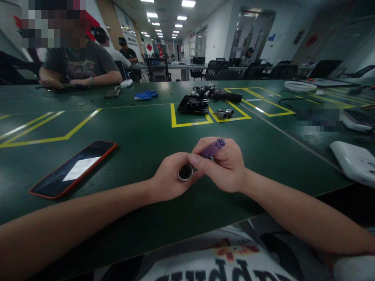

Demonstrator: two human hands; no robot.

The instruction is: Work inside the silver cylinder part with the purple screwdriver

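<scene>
Near the middle of the head view, my left hand (171,176) is closed around a short metal cylinder (185,172). Its round, dark open end faces me, and the rest is hidden in the fingers. My right hand (227,166) grips a slim tool with a translucent purple handle (213,148), its rounded end pointing up and right. The tool's lower end is hidden, so I cannot tell its exact kind. Both hands touch just above the green table (131,128), with the right thumb beside the cylinder's rim.
An orange-cased phone (74,169) lies at left. Ahead, yellow tape frames a black packet (193,105) and similar metal cylinders (223,114); dark metal parts (203,91) lie behind. Blue gloves (145,95) lie farther left. A white device (353,162) stands right. A person (79,64) sits opposite.
</scene>
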